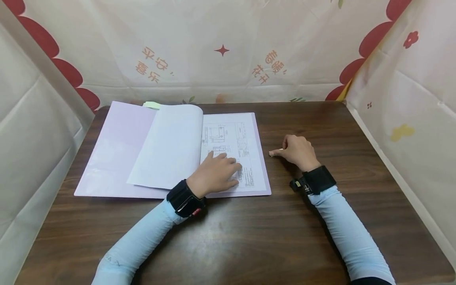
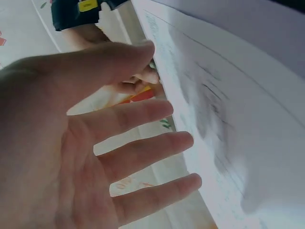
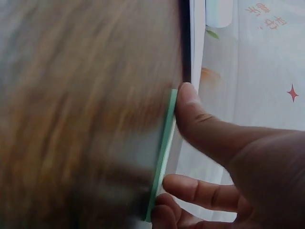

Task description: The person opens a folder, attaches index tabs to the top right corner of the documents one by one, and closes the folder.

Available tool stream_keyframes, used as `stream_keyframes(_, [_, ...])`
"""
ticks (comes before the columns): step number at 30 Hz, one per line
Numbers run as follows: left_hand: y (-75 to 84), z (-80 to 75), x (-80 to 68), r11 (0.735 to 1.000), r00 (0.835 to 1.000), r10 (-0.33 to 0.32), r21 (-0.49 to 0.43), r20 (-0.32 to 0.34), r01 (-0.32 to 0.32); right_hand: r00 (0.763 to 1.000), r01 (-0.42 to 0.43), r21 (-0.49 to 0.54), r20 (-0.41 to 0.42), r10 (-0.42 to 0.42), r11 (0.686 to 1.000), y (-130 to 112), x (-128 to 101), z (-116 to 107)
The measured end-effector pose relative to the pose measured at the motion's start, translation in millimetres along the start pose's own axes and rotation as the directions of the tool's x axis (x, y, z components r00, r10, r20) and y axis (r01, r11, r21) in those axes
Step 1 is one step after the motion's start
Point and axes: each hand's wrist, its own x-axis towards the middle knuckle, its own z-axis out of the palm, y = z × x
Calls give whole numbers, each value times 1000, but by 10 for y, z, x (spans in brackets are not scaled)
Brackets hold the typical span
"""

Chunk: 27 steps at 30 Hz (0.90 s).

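Observation:
A lilac folder (image 1: 107,158) lies spread on the table with white pages in it. One curled-over blank page (image 1: 174,142) covers part of its left side, and a sheet with printed technical drawings (image 1: 246,138) shows on the right. Over that sheet is my left hand (image 1: 215,174), fingers spread and straight; the left wrist view has the fingertips (image 2: 183,140) close above the paper. To the right of the folder, my right hand (image 1: 298,152) holds a thin pad of green sticky notes (image 3: 164,148) by thumb and curled fingers, low over the table. The hand hides most of it from above.
A dark wooden table (image 1: 242,241) carries everything. A pale green tab (image 1: 152,105) sticks out at the top of the folder's pages. Light printed curtains (image 1: 221,71) hang behind the table and along both sides.

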Motion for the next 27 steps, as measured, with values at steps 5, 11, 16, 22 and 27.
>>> stream_keyframes(5, [167, -101, 184, 1000, 999, 17, 12, 29, -17, 1000, 3, 35, 11, -3, 999, 50, 24, -14])
stream_keyframes(11, [371, -200, 521, 1000, 993, 19, -6, 119, -18, 999, 26, 74, 17, -28, 997, 143, 49, -60])
stream_keyframes(16, [432, -92, 774, 998, 996, 28, 47, 86, -32, 997, 39, 117, 56, -46, 992, 180, 60, -111])
stream_keyframes(22, [494, 48, 957, 993, 999, 20, 113, 48, -26, 987, 64, 187, 135, -91, 980, 183, 60, -180])
stream_keyframes(27, [576, 39, 1071, 981, 1000, 18, 192, 24, -22, 984, 61, 209, 154, -94, 976, 219, 55, -238])
